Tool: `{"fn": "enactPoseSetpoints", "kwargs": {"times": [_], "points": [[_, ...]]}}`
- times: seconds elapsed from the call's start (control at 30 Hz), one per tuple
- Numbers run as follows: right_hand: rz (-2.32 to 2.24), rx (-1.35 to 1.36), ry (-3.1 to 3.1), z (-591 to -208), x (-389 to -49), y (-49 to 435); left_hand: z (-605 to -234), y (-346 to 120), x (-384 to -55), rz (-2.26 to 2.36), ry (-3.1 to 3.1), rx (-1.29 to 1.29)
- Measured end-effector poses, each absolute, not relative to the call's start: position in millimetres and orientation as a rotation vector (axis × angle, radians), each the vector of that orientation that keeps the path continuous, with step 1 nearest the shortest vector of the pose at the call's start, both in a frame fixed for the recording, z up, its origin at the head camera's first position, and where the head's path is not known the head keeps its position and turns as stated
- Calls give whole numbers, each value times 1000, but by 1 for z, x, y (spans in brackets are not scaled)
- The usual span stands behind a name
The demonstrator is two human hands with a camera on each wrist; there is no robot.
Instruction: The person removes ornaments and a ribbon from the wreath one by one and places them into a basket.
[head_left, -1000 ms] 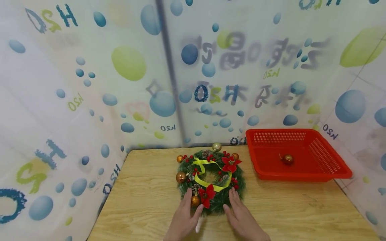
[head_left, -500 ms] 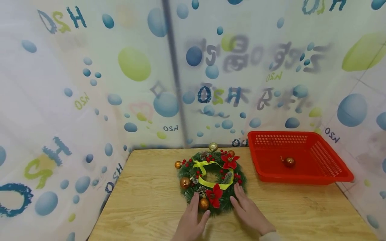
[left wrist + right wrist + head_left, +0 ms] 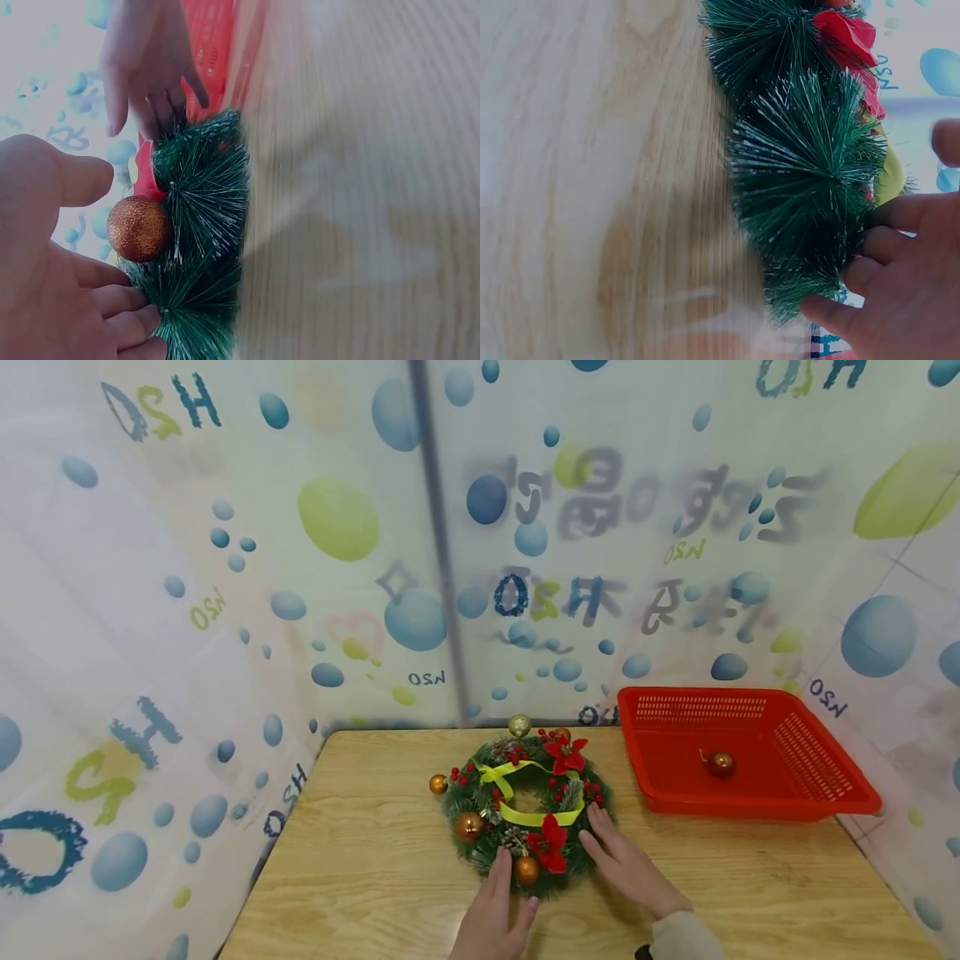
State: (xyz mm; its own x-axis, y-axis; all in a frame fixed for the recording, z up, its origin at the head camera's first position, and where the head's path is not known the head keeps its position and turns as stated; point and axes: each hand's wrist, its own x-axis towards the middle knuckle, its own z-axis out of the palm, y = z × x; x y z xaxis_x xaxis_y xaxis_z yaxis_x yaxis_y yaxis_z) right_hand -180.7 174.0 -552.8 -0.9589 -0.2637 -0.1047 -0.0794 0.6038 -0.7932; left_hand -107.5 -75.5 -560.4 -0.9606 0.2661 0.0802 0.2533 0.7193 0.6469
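A green pine wreath (image 3: 597,766) lies on the table, dressed with red poinsettias (image 3: 565,754), red berries and a yellow ribbon (image 3: 532,818). Shiny baubles ring it, among them a glittery orange bauble (image 3: 527,870) at the front and a copper bauble (image 3: 469,827) at the left. My left hand (image 3: 492,912) touches the wreath's front edge with extended fingers, beside the orange bauble. At the front right, my right hand (image 3: 628,864) rests its fingers along the needles. The right wrist view shows those fingers (image 3: 832,313) right at the wreath's outer side.
A red plastic basket (image 3: 750,806) with perforated walls stands at the table's back right, one gold-brown bauble (image 3: 722,764) inside it. Patterned curtains (image 3: 337,518) close off the back and both sides of the wooden table (image 3: 360,843).
The wreath has turned counterclockwise: its front poinsettia and orange bauble have shifted right, its back bauble left. Both hands have moved right, the right hand also slightly farther back.
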Motion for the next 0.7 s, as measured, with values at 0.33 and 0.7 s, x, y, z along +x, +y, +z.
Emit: {"fn": "enactPoseSetpoints", "kwargs": {"times": [0.33, 0.7], "points": [[-1318, -307, 2638, -552, -194, 179, -564, -62, -100, 1001, 2952, 485], [-1358, -270, 2577, -547, -205, 187, -560, -50, -96, 923, 3003, 558]]}}
